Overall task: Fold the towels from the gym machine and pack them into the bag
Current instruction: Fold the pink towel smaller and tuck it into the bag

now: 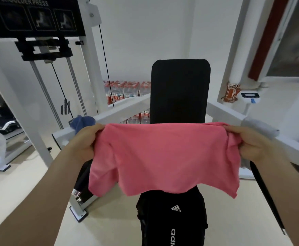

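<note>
Pink soft cloth towel (163,157) was held spread in air above black fabric sports bag (173,215). 1 top corner was gripped by left hand (86,139), 1 by right hand (251,142), both clenched on cloth. Folding step judged in hand. Next move judged: corners brought together, edges aligned. Crumpled blue towel (83,122) was seen draped on white machine bar (124,107).

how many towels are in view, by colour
pink towel: 1
blue towel: 1
pale grey towel: 1
total: 3
</note>
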`<state>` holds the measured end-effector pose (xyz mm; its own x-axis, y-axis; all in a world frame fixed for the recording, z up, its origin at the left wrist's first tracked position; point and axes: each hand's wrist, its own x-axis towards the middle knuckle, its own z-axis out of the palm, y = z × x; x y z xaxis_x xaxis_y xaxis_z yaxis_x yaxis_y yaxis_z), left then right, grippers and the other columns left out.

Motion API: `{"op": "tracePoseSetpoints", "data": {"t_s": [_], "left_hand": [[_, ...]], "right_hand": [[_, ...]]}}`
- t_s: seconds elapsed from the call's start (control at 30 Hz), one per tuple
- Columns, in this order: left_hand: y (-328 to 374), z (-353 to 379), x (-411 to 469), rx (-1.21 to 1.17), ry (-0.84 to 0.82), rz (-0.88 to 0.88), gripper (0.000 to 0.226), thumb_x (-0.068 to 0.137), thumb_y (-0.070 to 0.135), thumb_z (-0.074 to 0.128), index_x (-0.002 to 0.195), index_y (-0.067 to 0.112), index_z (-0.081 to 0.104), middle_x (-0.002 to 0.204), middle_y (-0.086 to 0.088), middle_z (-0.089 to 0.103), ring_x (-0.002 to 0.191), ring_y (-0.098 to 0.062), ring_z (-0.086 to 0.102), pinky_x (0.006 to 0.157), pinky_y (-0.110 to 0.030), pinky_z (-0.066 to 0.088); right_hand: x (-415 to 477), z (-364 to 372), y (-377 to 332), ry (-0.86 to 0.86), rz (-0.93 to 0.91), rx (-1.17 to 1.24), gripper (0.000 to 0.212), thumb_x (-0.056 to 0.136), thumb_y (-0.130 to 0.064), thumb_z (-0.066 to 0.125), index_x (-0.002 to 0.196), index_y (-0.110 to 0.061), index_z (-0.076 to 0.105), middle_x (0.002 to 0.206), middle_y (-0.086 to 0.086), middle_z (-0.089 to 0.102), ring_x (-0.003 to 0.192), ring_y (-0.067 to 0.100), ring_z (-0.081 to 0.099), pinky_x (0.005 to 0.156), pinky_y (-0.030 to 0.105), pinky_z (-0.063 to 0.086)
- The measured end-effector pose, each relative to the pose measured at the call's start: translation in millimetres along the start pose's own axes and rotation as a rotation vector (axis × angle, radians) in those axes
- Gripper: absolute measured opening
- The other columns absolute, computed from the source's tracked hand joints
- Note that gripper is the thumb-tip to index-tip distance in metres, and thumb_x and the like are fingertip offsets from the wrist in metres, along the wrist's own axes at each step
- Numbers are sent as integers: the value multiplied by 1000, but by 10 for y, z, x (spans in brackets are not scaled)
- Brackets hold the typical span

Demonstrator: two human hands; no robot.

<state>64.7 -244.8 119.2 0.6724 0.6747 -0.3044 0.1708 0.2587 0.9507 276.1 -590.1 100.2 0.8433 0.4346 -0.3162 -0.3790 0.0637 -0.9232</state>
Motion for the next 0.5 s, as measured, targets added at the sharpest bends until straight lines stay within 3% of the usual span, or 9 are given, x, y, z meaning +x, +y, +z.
{"op": "tracePoseSetpoints", "data": {"t_s": [0.1,0.17,0.27,0.33,0.4,0.43,0.5], "left_hand": [[-24,-2,132,-51,47,-33,12,88,16,61,76,14,62,72,-5,58,71,-20,55,77,-38,47],[-58,79,240,-90,92,18,11,88,9,56,83,15,64,74,-4,57,69,-18,54,71,-35,46],[-87,261,342,-133,129,134,37,90,-5,39,80,24,60,64,-2,55,56,-14,48,49,-22,42],[-54,381,305,-194,59,114,47,85,-13,30,75,23,58,56,-1,51,51,-12,43,40,-14,38],[-22,517,244,-264,-23,99,52,78,-19,24,75,18,60,56,-2,51,51,-12,42,41,-13,40],[-9,600,194,-285,-74,102,53,77,-20,23,78,15,63,56,-1,55,52,-12,47,43,-14,44],[14,768,86,-285,-228,122,56,77,-20,26,93,10,70,66,-1,67,61,-10,60,53,-19,52]], "right_hand": [[84,133,-12,2,21,90,28,91,-20,56,75,-15,78,74,3,71,66,15,67,69,32,56],[183,208,21,9,18,194,26,91,-21,50,80,-12,72,75,4,69,65,16,67,69,31,54],[336,296,106,60,18,191,17,87,-24,52,90,-12,64,88,7,65,80,20,64,76,33,52],[383,346,123,141,-11,155,15,88,-28,59,86,-14,63,89,5,65,82,19,62,69,32,51],[368,454,96,231,-71,131,13,89,-27,66,85,-15,64,90,4,67,83,18,62,66,32,49],[319,539,72,210,-97,141,11,89,-23,67,83,-15,65,88,5,69,84,19,64,68,33,50],[193,738,31,13,-189,104,6,89,-15,66,86,-15,71,87,8,73,84,20,69,72,33,53]]}}
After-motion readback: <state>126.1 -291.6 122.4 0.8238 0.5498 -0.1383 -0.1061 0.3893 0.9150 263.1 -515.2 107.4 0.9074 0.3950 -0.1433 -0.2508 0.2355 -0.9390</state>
